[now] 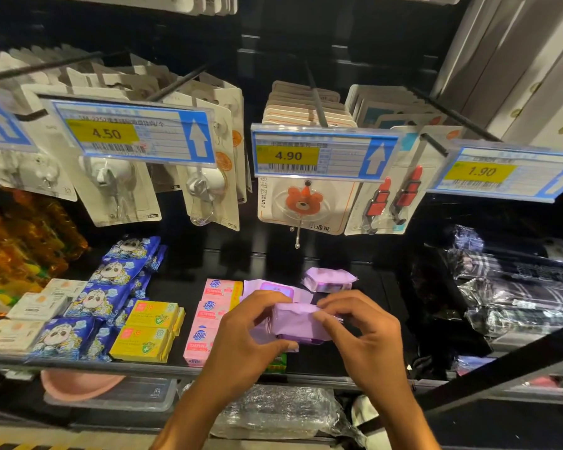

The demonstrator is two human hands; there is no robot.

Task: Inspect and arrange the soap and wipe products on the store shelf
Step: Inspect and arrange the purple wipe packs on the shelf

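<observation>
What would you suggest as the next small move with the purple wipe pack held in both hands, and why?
Probably set the purple wipe pack down beside the other purple packs. The left hand and right hand both pinch it above the shelf, while its two matching packs lie just behind, right of the pink soap boxes, with bare shelf next to them.
</observation>
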